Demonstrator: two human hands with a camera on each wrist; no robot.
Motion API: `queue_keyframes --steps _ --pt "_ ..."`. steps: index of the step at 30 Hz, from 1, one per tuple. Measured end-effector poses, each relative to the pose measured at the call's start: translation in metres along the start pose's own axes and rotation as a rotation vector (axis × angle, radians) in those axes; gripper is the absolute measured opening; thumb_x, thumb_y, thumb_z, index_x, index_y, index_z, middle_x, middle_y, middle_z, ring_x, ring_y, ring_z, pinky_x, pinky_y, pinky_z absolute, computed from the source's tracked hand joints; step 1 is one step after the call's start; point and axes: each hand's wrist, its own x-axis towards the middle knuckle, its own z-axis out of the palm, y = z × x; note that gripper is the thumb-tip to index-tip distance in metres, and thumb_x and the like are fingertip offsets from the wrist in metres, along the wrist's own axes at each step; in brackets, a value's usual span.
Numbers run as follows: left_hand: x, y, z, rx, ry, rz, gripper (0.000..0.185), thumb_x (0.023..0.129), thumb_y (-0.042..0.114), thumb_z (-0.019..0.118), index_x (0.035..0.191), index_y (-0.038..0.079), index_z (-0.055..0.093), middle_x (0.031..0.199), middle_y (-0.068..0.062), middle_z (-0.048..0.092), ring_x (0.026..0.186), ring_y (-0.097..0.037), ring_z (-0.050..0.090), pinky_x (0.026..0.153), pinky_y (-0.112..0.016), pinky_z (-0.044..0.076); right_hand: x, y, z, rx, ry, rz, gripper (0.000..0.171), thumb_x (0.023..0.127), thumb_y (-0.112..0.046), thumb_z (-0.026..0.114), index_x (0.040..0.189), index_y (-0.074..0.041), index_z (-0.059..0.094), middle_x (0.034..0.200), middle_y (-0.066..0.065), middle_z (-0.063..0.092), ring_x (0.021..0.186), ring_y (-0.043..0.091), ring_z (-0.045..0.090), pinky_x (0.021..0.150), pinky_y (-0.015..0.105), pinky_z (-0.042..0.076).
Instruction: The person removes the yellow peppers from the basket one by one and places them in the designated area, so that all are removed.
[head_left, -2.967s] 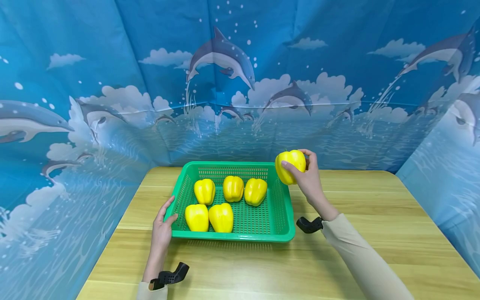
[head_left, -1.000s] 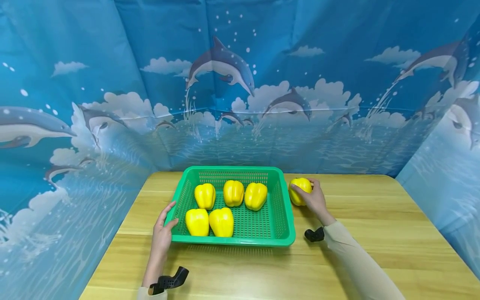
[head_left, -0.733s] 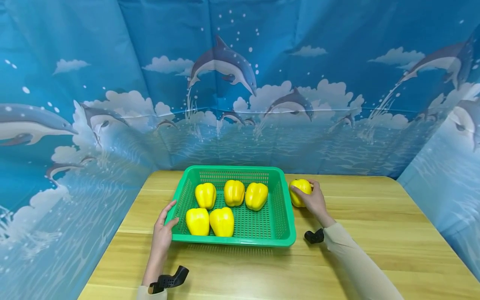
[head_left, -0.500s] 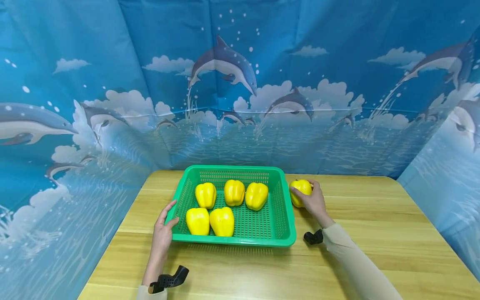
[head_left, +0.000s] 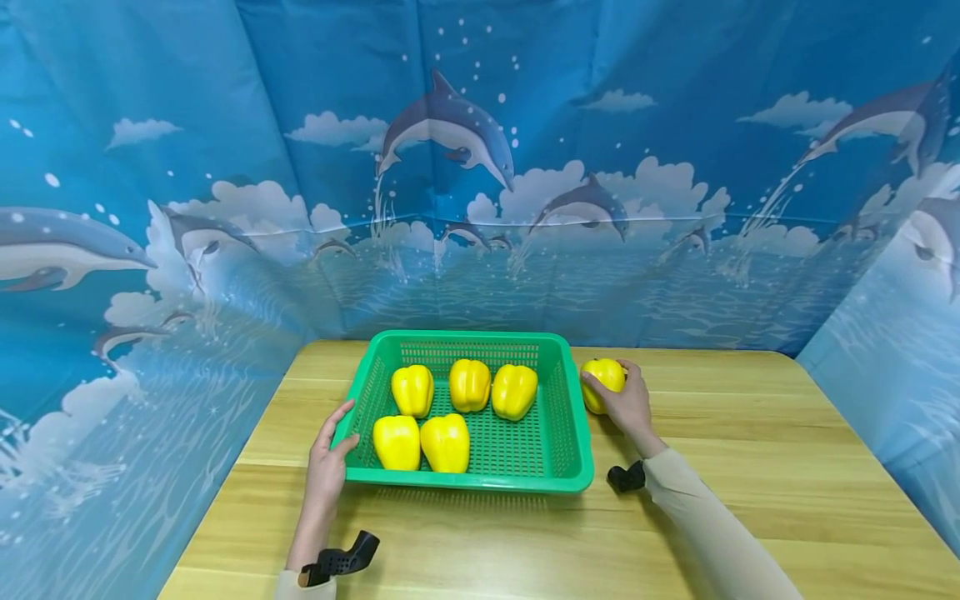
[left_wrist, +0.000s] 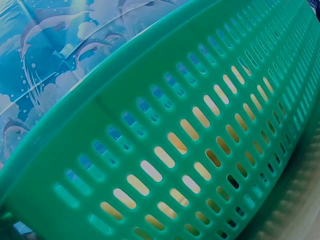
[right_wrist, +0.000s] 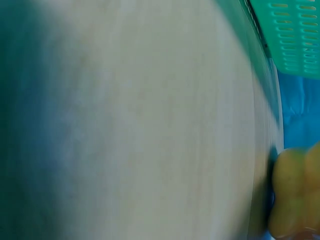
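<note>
A green plastic basket (head_left: 468, 481) with slotted sides sits on the table, holding several yellow bell peppers, among them a front-left pepper (head_left: 397, 442) and a back-right pepper (head_left: 514, 392). My left hand (head_left: 327, 467) holds the basket's left rim, thumb over the edge. Slotted basket wall (left_wrist: 150, 120) fills most of the left wrist view; that hand is out of sight there. Right of the basket, my right hand (head_left: 627, 403) grips another yellow bell pepper (head_left: 604, 377) at table level. Part of this gripped pepper (right_wrist: 295, 195) shows at the right wrist view's edge.
The wooden table (head_left: 750, 450) extends to the right and in front of the basket. Behind it hangs a blue curtain (head_left: 480, 250) printed with dolphins. Black wrist mounts (head_left: 341, 557) are strapped on both arms.
Since three seconds ago, my right hand has lowered the bell pepper from above the basket's right back corner to the table beside it. Over the last second hardly anything has moved.
</note>
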Motion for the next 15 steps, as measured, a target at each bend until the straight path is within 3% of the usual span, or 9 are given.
queue_keyframes --steps 15 --pt "0.0009 -0.0017 0.0002 -0.002 0.007 0.010 0.048 0.098 0.004 0.044 0.145 0.013 0.040 0.155 -0.011 0.018 0.142 -0.031 0.004 0.106 -0.060 0.006 -0.0023 -0.0019 0.0004 -0.001 0.005 0.022 0.097 0.083 -0.059 0.060 0.145 0.005 0.022 0.134 0.031 0.035 0.116 0.041 0.042 0.092 0.052 0.038"
